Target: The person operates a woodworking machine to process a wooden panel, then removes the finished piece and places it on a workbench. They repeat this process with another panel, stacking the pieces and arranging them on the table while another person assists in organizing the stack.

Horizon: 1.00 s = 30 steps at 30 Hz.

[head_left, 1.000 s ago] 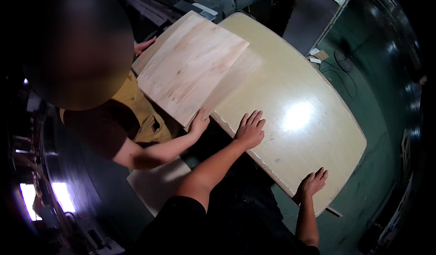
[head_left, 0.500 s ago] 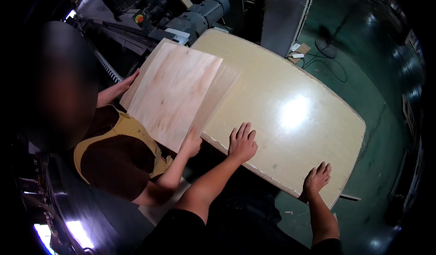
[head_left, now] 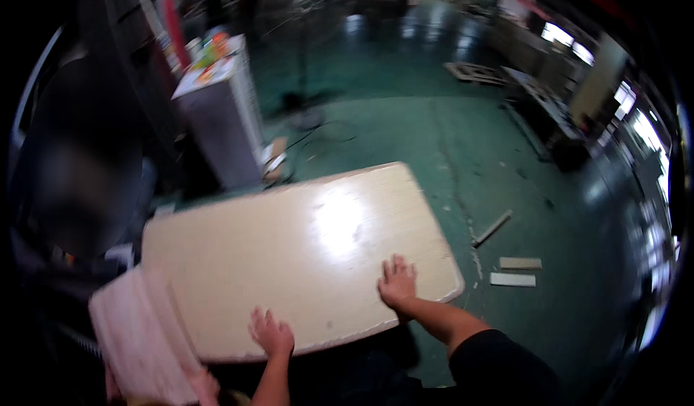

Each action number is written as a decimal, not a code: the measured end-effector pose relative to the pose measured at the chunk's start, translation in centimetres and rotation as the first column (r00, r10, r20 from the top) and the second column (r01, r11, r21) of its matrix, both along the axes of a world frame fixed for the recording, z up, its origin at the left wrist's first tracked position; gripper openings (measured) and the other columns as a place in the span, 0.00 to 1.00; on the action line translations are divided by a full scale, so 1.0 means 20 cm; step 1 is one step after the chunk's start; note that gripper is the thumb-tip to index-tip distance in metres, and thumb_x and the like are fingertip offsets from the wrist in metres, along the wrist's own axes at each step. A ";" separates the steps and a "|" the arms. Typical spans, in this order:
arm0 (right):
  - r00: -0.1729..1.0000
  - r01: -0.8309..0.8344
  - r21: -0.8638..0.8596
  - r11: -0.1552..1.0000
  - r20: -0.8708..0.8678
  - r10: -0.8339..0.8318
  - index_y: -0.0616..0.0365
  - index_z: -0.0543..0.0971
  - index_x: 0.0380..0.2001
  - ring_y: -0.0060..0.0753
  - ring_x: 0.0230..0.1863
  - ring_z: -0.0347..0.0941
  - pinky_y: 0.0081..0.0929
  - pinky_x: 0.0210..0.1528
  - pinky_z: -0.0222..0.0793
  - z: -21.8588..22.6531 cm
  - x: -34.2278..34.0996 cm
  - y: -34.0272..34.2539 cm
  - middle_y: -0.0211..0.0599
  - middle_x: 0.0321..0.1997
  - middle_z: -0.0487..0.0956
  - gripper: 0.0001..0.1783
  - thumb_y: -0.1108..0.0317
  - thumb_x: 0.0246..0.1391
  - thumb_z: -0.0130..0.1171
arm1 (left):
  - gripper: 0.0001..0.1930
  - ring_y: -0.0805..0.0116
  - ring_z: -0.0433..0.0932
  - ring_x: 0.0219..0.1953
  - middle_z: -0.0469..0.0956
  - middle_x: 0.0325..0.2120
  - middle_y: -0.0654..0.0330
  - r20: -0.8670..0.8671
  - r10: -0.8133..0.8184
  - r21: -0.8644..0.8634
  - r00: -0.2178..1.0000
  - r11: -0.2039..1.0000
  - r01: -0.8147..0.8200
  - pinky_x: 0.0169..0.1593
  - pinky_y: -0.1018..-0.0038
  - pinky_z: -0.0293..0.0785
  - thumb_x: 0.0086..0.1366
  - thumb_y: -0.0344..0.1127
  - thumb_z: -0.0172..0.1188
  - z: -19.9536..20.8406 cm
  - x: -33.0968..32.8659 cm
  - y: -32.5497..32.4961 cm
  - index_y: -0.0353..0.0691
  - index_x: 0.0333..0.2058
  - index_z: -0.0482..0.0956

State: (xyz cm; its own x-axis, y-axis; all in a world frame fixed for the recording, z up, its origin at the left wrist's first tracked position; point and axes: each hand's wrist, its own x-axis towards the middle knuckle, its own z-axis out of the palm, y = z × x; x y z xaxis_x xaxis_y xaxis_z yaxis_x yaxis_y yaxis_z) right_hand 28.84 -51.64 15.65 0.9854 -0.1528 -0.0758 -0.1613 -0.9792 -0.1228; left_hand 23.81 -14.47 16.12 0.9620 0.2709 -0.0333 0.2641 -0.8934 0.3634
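Observation:
A large pale tabletop-like panel [head_left: 238,240] with rounded corners and a rough near edge lies in front of me. My left hand [head_left: 271,331] rests on it near the close edge, fingers apart, holding nothing. Farther right, my right hand [head_left: 397,283] lies on the same surface with its fingers spread. Sheets of pinkish plywood [head_left: 137,334] overlap the panel's left end. A co-worker's hand [head_left: 204,386] grips the near edge of these sheets, just left of my left forearm; the picture is blurred there.
Beyond the panel stands a grey cabinet [head_left: 220,124] with small items on top. A floor fan [head_left: 303,117] and a cable are behind it. Wood strips [head_left: 519,263] lie on the green floor at the right. A low bench [head_left: 538,109] and a pallet [head_left: 473,73] are farther back.
The view has swung to the right, showing more floor and moving the co-worker and plywood to the lower left. Both my hands are still on the panel, fingers apart.

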 end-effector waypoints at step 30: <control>0.999 0.024 -0.001 1.000 0.044 -0.024 0.44 0.63 0.71 0.43 0.80 0.42 0.57 0.76 0.33 0.12 -0.08 -0.04 0.42 0.79 0.52 0.34 0.46 0.64 0.41 | 0.26 0.46 0.49 0.73 0.55 0.70 0.46 -0.003 0.018 0.148 1.000 0.989 -0.018 0.70 0.42 0.45 0.63 0.38 0.57 0.08 0.20 0.45 0.39 0.59 0.68</control>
